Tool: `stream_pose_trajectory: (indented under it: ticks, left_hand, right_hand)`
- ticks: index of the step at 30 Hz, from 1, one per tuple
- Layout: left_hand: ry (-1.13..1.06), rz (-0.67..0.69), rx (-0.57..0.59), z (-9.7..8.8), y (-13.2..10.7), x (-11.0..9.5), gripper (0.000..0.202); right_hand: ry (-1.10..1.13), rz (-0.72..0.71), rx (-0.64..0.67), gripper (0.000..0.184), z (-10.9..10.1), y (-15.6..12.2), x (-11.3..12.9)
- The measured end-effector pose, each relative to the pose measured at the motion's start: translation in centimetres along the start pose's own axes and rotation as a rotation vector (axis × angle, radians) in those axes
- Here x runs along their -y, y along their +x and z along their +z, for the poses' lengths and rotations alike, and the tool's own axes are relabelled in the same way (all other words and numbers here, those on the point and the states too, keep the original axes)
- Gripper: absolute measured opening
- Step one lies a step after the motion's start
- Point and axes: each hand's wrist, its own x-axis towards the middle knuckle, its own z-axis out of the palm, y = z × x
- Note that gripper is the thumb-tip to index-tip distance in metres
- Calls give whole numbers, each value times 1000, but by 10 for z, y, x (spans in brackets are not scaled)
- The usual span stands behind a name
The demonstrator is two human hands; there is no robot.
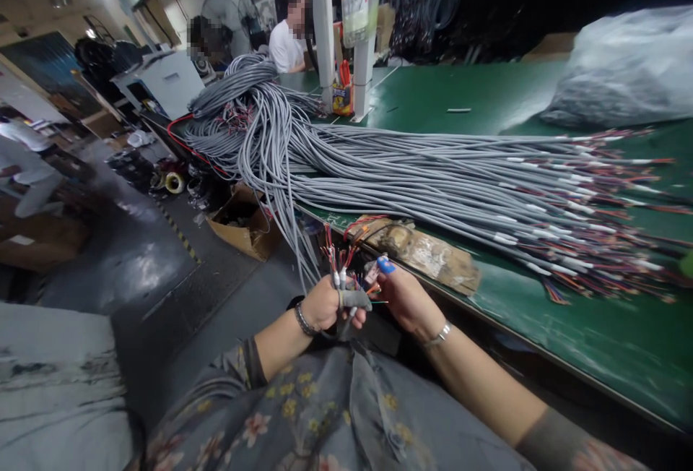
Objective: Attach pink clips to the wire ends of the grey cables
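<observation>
In front of my body, my left hand (pixel 323 303) is closed around several grey cables (pixel 303 254), with a grey wrap (pixel 354 301) on its thumb. From the fist stick up white-sleeved ends with thin red and dark wires (pixel 329 243). My right hand (pixel 407 299), with a blue cover (pixel 385 264) on a fingertip, is pinched close beside the left one, at the thin orange and other coloured wire ends (pixel 372 288). Its fingertips partly hide what they grip. Over the green table (pixel 585 341) lies a large bundle of grey cables (pixel 411 167), coloured wire ends spread to the right.
A worn wooden board (pixel 422 251) lies along the table's near edge. Behind the bundle stands a white post (pixel 323 30). A plastic bag (pixel 633 66) rests at the back right. A cardboard box (pixel 243 229) is on the floor. A person in white (pixel 284 45) sits beyond.
</observation>
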Motion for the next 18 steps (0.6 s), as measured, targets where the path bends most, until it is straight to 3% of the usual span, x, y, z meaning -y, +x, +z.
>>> stream_pose_trajectory:
  ticks: [6, 18]
  left_hand:
    - [-13, 7, 8, -3, 10, 3, 46]
    - [19, -17, 12, 0, 14, 5, 42]
  right_hand:
    - [6, -43, -16, 56, 5, 0, -5]
    - [97, -82, -16, 41, 2, 5, -8]
